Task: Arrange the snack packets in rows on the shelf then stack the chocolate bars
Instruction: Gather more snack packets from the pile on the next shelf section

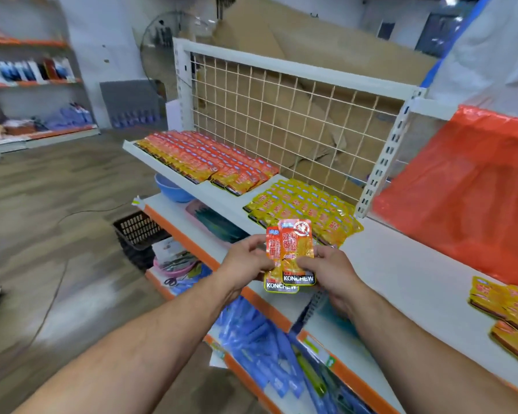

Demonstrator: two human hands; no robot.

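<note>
Glossy flat rectangular snack packets (pixel 293 258) between left hand (pixel 245 264) and right hand (pixel 329 270).

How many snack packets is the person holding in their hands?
2. The front packet is pinched by the right hand; the back packet, offset toward the left, is held by the left hand. More may hide behind them.

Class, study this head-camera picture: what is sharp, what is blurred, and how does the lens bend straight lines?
Head view: the held packets are sharpest, KONCHEW print legible; the far shelves and floor at left are soft and smeared; the wide lens bows the wire grid; the red bag glints.
</note>
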